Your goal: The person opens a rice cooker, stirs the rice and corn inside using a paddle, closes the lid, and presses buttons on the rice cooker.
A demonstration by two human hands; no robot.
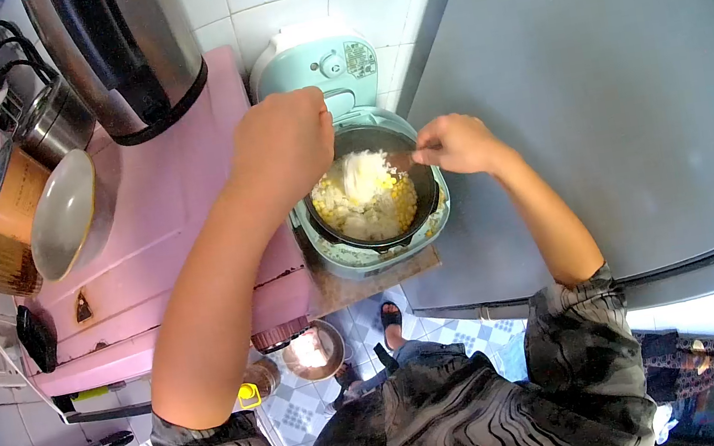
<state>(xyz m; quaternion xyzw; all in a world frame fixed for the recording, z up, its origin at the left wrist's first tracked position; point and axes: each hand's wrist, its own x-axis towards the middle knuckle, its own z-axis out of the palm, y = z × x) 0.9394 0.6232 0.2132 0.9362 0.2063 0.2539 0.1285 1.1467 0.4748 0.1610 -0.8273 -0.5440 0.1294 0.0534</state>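
Note:
A mint-green rice cooker stands with its lid raised at the back. White rice mixed with yellow corn kernels fills the lower part of its dark inner pot. My right hand is closed around the handle of a brown rice paddle. The blade reaches over the pot from the right, beside a raised clump of white rice. At the pot's upper left, my left hand is closed like a fist in front of the lid; whatever its fingers hold is hidden.
Left of the cooker is a pink cabinet top with a large metal kettle, an oval bowl and a metal pot. A grey refrigerator borders the right side. A metal basin is below.

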